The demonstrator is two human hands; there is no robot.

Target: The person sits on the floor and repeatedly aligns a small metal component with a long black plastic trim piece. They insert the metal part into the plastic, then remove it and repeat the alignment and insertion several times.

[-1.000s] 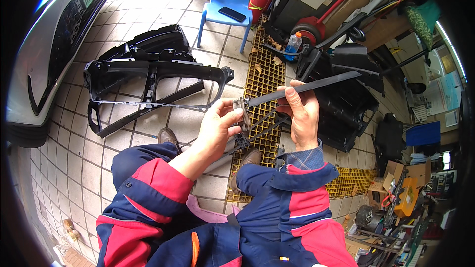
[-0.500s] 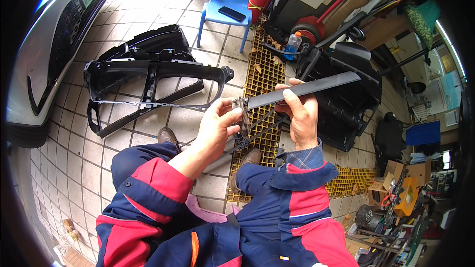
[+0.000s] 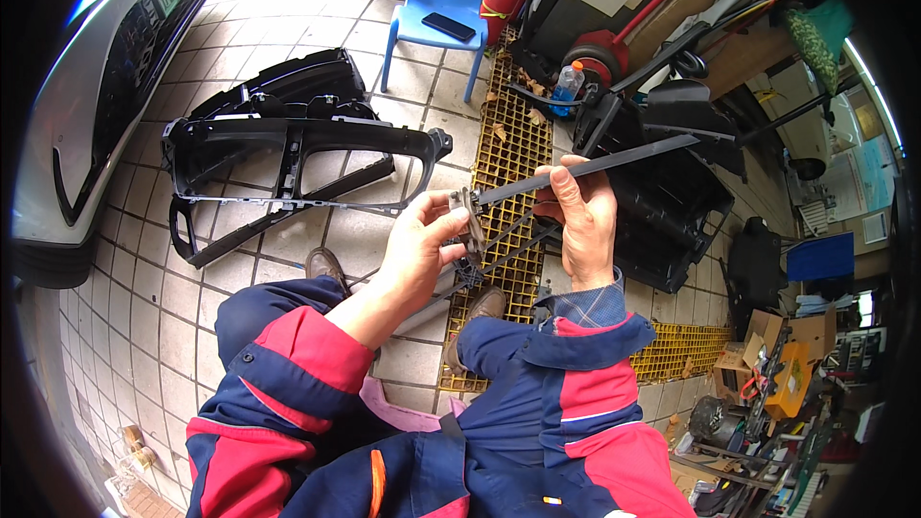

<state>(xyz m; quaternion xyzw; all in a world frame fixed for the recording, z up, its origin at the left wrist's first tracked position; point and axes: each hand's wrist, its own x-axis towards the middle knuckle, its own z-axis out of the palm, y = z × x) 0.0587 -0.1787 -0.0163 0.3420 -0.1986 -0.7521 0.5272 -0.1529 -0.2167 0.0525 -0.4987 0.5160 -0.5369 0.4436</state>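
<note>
My left hand (image 3: 408, 245) is closed on a worn grey end bracket (image 3: 468, 216), thumb on top. From that bracket a long dark grey slat (image 3: 638, 153) runs up to the right, its narrow side mostly showing. My right hand (image 3: 587, 225) pinches the slat near its middle between thumb and fingers. Below the slat, thin black rods (image 3: 508, 247) reach from the same assembly, and a black jointed part (image 3: 468, 273) hangs under my left fingers. The lower part of the assembly, between my legs, is partly hidden by my left hand and wrist.
A black plastic frame (image 3: 291, 168) lies on the tiles ahead left, near a car's bumper (image 3: 125, 67). Yellow grating (image 3: 518, 139) crosses the floor. A blue chair (image 3: 441, 10) holds a phone (image 3: 449, 26). Black panels (image 3: 662, 211), a bottle (image 3: 568, 86) and cardboard boxes (image 3: 758, 350) stand right.
The slat has turned about its length, so its broad face now shows as a thin edge. My right thumb and fingers have shifted slightly with it; my left hand stays put.
</note>
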